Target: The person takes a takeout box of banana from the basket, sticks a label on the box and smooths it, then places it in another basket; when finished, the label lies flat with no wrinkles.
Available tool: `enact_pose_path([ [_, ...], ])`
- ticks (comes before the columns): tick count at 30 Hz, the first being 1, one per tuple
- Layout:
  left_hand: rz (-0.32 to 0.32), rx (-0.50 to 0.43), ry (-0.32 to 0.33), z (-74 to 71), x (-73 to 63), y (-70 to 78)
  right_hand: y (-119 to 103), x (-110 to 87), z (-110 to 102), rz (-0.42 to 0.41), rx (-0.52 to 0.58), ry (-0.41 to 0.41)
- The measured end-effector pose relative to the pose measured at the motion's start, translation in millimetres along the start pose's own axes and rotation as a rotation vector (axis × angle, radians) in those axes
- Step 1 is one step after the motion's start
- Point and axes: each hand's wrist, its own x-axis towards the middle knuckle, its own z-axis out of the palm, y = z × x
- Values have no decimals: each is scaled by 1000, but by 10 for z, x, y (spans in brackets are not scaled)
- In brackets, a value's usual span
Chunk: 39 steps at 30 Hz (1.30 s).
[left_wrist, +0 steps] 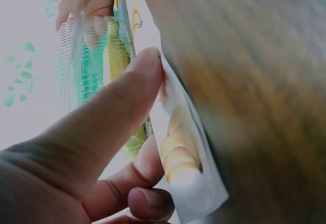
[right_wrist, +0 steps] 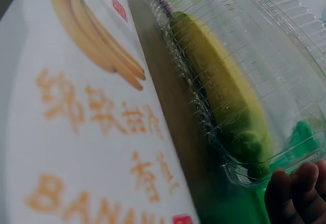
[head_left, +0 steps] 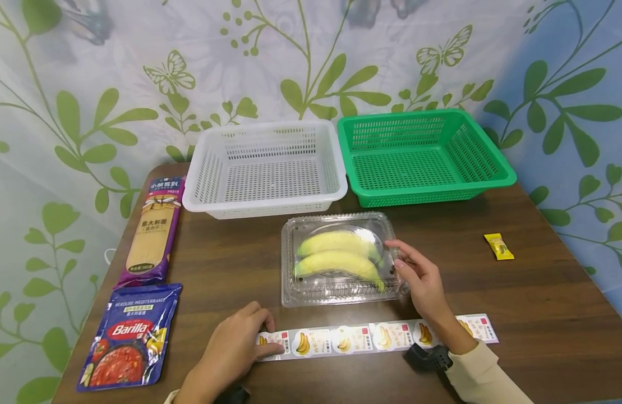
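Observation:
My left hand (head_left: 240,336) holds the left end of a strip of banana stickers (head_left: 343,340), thumb on the printed face. The left wrist view shows its other fingers curled at the strip's edge (left_wrist: 191,152). A lidded clear plastic box (head_left: 290,292) with two yellow-green bananas (head_left: 336,261) in it lies flat behind the strip. Fingertips of my right hand (head_left: 423,280) touch the box's right side, and its wrist crosses over the strip's right part. In the right wrist view, those fingertips (right_wrist: 304,178) are at the box's corner, beside the banana (right_wrist: 224,76).
A white basket (head_left: 265,205) and a green basket (head_left: 432,191) stand side by side at the back. On the left lie a pasta packet (head_left: 151,233) and a blue Barilla sauce pouch (head_left: 131,336). A small yellow sachet (head_left: 500,247) lies on the right.

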Motion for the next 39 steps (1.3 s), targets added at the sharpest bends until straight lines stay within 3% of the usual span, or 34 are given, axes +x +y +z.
enact_pose_path([
  [11, 8, -29, 0, 12, -20, -13, -23, -14, -15, 56, -47, -3],
  [19, -19, -40, -8, 18, -21, 5, -22, -21, -12, 66, -60, 4],
  [26, 11, 8, 83, 19, -48, -4, -20, -20, -13, 61, -54, 1],
  [30, 23, -5, 84, 11, -64, -16, -29, -21, -14, 73, -63, 0],
  [35, 97, -29, 64, 10, -73, -44, -15, -22, -12, 70, -35, 6],
  [39, 186, -53, 70, 12, -63, -72, 31, -19, -1, 14, 43, 19],
])
